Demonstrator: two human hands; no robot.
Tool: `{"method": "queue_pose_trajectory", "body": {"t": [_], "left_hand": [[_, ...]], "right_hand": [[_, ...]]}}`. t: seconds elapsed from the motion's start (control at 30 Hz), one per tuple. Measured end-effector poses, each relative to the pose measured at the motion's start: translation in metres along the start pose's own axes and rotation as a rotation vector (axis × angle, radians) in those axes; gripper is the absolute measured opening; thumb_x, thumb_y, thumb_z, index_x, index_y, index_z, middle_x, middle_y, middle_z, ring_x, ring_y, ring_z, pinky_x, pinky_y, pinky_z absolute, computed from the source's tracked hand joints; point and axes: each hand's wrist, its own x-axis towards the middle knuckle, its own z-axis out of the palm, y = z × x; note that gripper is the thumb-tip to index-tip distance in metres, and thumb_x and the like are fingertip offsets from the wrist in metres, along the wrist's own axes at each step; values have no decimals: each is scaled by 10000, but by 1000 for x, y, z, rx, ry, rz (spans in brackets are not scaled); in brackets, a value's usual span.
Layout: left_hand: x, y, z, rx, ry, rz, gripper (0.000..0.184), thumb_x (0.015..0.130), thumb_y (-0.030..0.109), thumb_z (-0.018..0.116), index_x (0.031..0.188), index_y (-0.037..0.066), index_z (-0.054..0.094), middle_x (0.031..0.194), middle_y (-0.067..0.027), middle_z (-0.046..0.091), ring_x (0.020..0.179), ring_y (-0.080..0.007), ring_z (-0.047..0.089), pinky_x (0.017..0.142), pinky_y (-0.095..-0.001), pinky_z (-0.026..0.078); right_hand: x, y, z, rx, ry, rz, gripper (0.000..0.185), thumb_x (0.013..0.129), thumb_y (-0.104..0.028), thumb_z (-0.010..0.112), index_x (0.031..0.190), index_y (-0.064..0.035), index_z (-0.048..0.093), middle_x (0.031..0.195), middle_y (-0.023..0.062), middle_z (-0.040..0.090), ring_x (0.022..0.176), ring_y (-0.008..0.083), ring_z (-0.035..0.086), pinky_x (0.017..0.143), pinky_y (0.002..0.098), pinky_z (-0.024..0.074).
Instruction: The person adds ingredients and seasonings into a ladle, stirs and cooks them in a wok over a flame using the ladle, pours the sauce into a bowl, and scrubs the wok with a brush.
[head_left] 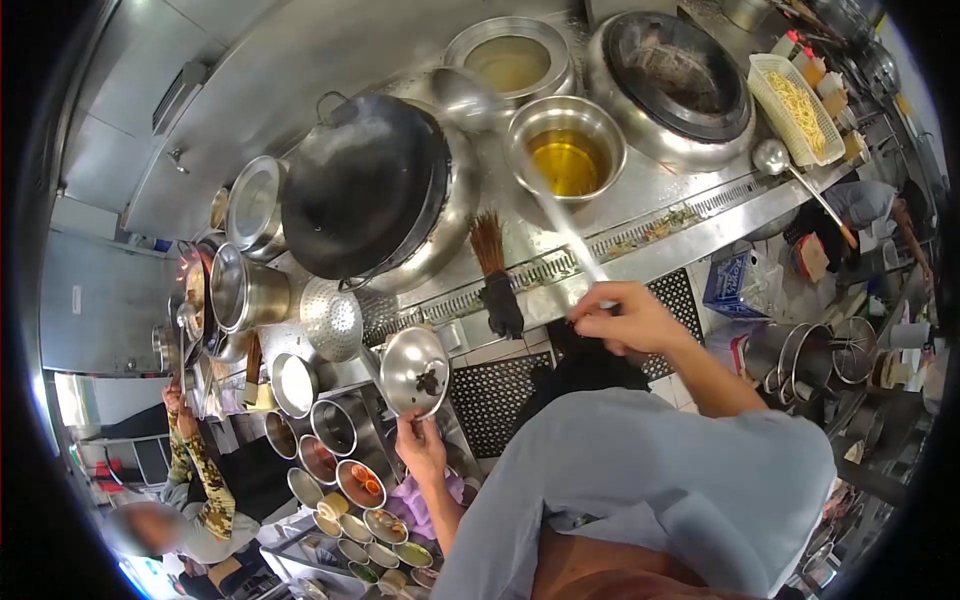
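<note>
My left hand [422, 450] grips the near rim of a steel bowl [413, 365] with some dark pieces inside. My right hand [625, 320] is closed round the end of a long ladle handle, blurred by motion. The ladle's bowl [466, 97] is above the stove, between the steaming black wok [365, 185] and a pot of cloudy liquid [508, 62]. Its handle passes over the rim of a steel pot of yellow oil [570, 155]. A bamboo brush [488, 245] lies on the drain grate, left of the handle.
A perforated strainer [331, 318] and pots stand left. Ingredient bowls [360, 483] crowd the lower left. A second wok burner [680, 85], noodle basket [798, 108] and another ladle [771, 157] are right. A co-worker [180, 525] works at far left; another person is far right.
</note>
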Motion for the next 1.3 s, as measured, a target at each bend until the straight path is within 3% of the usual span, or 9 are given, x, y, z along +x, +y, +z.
{"method": "queue_pose_trajectory", "body": {"t": [0.07, 0.13, 0.27, 0.37, 0.4, 0.73, 0.87, 0.93, 1.3], "left_hand": [[11, 15, 13, -27, -9, 2, 163, 881, 98, 656, 981, -8, 583, 709, -40, 607, 623, -95, 522, 586, -256, 443], [23, 33, 26, -104, -80, -142, 141, 889, 79, 621, 1007, 8, 594, 816, -76, 650, 748, -126, 585, 705, -270, 471], [36, 46, 53, -95, -146, 16, 180, 877, 100, 661, 1018, 7, 597, 866, -101, 664, 803, -169, 637, 747, -293, 497], [35, 50, 60, -82, -158, 81, 187, 846, 84, 691, 999, 25, 599, 840, -125, 664, 759, -232, 641, 720, -325, 499], [35, 47, 59, -83, -181, 99, 192, 842, 81, 695, 999, 25, 600, 839, -129, 664, 754, -235, 640, 718, -327, 499], [40, -9, 11, -167, -168, 49, 194, 822, 65, 694, 988, 28, 599, 831, -144, 667, 756, -248, 670, 691, -338, 516], [36, -50, -12, -187, -75, -61, 199, 822, 75, 685, 997, 25, 605, 849, -142, 685, 775, -232, 681, 697, -336, 512], [38, -63, -24, -174, -95, -30, 211, 832, 109, 683, 1011, 33, 601, 886, -156, 669, 791, -292, 666, 720, -377, 518], [12, -77, -55, -85, 70, -134, 233, 825, 149, 699, 1006, 35, 607, 894, -167, 665, 824, -331, 659, 730, -405, 518]], "right_hand": [[-24, -4, -38, -66, 91, -8, 183, 816, -128, 730, 962, -30, 683, 618, -25, 531, 438, 53, 469, 393, 219, 362], [-35, -1, -65, -116, 219, 39, 206, 824, -209, 731, 961, -62, 688, 594, -27, 492, 419, 61, 468, 389, 218, 335], [-16, 0, -106, -314, 216, 91, 241, 833, -227, 726, 979, -43, 672, 596, -16, 489, 401, 60, 443, 382, 216, 334], [1, 9, -132, 424, 76, 105, 287, 893, -180, 659, 1099, 10, 601, 587, -36, 449, 429, 39, 406, 361, 206, 324], [0, 10, -131, 417, 69, 103, 287, 893, -180, 659, 1099, 10, 601, 587, -36, 449, 429, 39, 406, 361, 206, 324], [-21, 4, -48, 353, 308, -182, 213, 892, -126, 653, 1071, -17, 610, 599, -39, 432, 437, 34, 363, 337, 196, 289], [-1, -2, -14, 463, 236, -268, 211, 891, -130, 651, 1068, -21, 614, 669, -26, 470, 442, 32, 364, 335, 189, 308], [16, -5, 5, 477, 113, -246, 232, 895, -149, 648, 1085, -23, 606, 706, -19, 470, 443, 30, 360, 334, 185, 308], [157, 6, 108, -244, -16, -299, 208, 849, -111, 708, 1045, -48, 685, 588, -15, 551, 405, 43, 441, 369, 219, 348]]}}
